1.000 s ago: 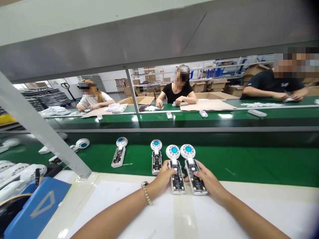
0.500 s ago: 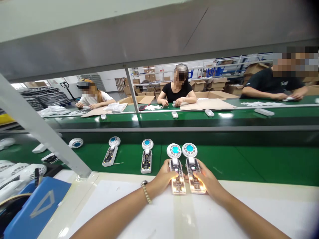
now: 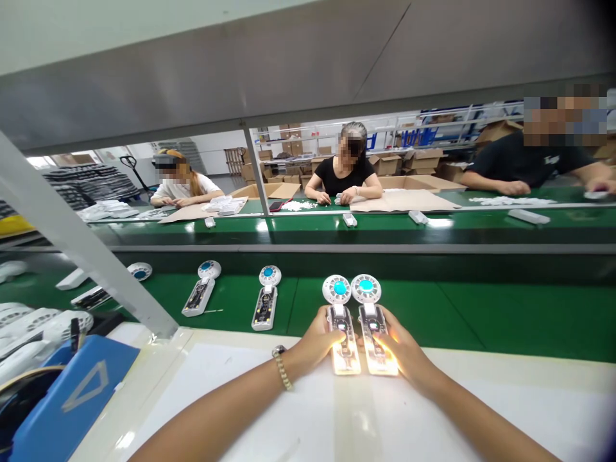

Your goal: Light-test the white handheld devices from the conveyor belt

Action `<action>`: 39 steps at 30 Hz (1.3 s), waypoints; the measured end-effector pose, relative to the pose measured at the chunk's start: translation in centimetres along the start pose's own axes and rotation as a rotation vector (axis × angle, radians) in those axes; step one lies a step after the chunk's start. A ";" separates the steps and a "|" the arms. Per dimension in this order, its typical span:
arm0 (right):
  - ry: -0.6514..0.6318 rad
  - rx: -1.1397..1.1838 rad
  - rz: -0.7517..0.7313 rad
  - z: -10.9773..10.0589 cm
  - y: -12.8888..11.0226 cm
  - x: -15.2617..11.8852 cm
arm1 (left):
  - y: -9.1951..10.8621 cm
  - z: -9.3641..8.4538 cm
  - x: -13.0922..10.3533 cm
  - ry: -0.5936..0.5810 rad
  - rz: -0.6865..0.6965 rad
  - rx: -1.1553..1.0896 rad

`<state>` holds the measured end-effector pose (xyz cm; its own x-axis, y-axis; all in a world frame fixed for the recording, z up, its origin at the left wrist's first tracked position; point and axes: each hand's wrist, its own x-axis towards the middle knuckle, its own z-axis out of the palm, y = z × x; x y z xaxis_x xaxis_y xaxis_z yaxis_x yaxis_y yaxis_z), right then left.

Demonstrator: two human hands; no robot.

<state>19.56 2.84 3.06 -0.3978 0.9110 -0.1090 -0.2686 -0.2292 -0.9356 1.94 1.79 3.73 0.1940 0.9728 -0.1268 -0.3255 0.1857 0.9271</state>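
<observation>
Side by side over the front edge of the white worktop (image 3: 216,410), two small handheld fans are held upright, round white heads with blue centres on top. My left hand (image 3: 315,343) is closed around the left fan (image 3: 344,353), its thumb pressing on the front of the handle. Around the right fan (image 3: 380,353) my right hand (image 3: 409,353) is closed in the same way. Both clear handles show circuit boards and glow with bright warm light. The two fan heads nearly touch. Fingers behind the handles are mostly hidden.
Two unlit fans, one nearer (image 3: 264,308) and one farther left (image 3: 198,296), lie on the green conveyor belt (image 3: 409,314). A slanted white post (image 3: 91,244) and a blue bin (image 3: 72,398) stand at left. Across the line, several people work; white parts ride a second belt (image 3: 298,234).
The light in both held fans has become brighter. The fans on the near belt have shifted left, while the white parts on the far belt have moved right. My hands stay nearly still.
</observation>
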 end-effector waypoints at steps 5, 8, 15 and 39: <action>0.030 0.035 0.064 0.2 -0.1 -0.1 | 0.6 0.4 -0.2 -0.030 -0.019 -0.035; 0.023 0.023 0.051 0.2 -0.2 -0.1 | 0.7 0.5 -0.3 -0.027 -0.033 -0.038; -0.018 -0.034 -0.009 0.1 -0.1 0.0 | 0.9 0.5 -0.5 0.002 -0.058 -0.038; -0.091 -0.028 -0.076 -0.4 0.4 0.3 | 0.2 -0.4 0.0 -0.093 -0.055 -0.079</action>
<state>19.69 3.13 2.56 -0.4556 0.8902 -0.0071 -0.2770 -0.1494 -0.9492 1.49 1.87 3.78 0.2977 0.9443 -0.1403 -0.3835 0.2529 0.8882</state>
